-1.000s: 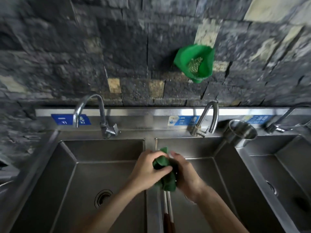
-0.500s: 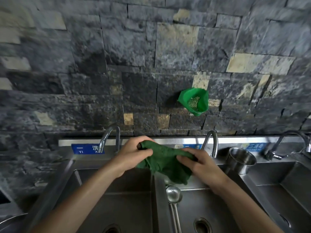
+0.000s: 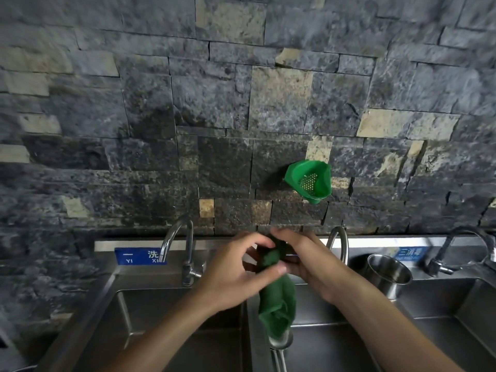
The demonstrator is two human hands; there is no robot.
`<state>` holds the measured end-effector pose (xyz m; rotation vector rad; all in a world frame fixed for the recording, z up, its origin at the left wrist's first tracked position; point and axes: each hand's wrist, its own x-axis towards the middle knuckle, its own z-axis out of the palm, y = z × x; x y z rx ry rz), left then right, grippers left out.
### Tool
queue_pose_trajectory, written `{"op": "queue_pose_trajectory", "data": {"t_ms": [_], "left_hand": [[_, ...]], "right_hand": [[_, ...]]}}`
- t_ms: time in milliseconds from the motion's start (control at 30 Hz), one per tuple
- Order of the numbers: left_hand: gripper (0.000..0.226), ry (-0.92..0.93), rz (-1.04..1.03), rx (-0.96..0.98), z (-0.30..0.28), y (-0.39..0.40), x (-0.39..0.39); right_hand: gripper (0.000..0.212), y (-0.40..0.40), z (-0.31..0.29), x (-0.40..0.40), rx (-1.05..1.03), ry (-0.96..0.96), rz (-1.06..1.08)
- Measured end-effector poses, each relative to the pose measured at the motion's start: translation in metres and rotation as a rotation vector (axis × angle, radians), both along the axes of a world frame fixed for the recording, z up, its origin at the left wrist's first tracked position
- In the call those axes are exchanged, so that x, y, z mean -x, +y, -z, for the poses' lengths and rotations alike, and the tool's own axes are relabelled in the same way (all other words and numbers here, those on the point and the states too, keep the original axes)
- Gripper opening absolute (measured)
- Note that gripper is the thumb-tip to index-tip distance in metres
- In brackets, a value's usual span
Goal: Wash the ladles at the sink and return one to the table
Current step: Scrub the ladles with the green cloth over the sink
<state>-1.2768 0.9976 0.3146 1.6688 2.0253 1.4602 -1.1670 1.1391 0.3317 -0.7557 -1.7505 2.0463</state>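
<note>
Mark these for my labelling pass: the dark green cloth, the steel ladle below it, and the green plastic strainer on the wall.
dark green cloth (image 3: pixel 277 307), head view, hanging lower fold.
steel ladle (image 3: pixel 281 342), head view, bowl rim below cloth.
green plastic strainer (image 3: pixel 308 181), head view, perforated inside.

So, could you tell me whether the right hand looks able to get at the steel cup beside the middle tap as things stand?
Probably not at once: the right hand and left hand both grip the green cloth. Nothing lies between it and the steel cup, so letting go should free it.
</note>
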Motion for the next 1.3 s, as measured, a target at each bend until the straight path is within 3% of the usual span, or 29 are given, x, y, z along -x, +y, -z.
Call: {"op": "queue_pose_trajectory", "data": {"t_ms": [100,167,367,433,533,600,800,967,1167,1300], "left_hand": [[0.014,-0.363,-0.049,-0.078,0.001,0.006,0.006],[0.013,-0.584,-0.019,-0.048,-0.001,0.006,0.009],[0.015,-0.816,-0.036,-0.060,0.003,0.014,0.024],[0.017,-0.639,-0.124,0.010,0.008,0.013,0.039],[0.014,-0.043,-0.218,0.160,0.016,0.015,0.058],[0.012,0.152,-0.161,0.211,0.025,0.022,0.067],[0.032,0.092,0.099,0.424,0.063,0.034,0.086],[0.044,0.046,0.137,0.642,0.129,0.045,0.104],[0.027,0.202,0.041,0.604,0.211,0.085,0.132],[0.019,0.300,-0.091,0.486,0.258,0.080,0.125]], "right_hand": [[0.053,0.006,-0.001,-0.007,-0.068,0.022,-0.127],[0.048,0.008,-0.002,-0.013,-0.130,0.027,-0.195],[0.038,0.019,0.000,-0.017,-0.273,-0.007,-0.204],[0.033,0.029,0.003,-0.018,-0.352,-0.056,-0.182],[0.018,0.052,0.013,-0.017,-0.508,-0.141,-0.230],[0.009,0.067,0.022,-0.013,-0.653,-0.200,-0.303],[0.014,0.101,0.078,0.002,-0.988,-0.384,-0.456],[0.016,0.134,0.144,0.018,-1.094,-0.437,-0.575],[0.015,0.165,0.227,0.047,-1.149,-0.498,-0.467],[0.011,0.162,0.274,0.038,-1.223,-0.343,-0.304]]}}
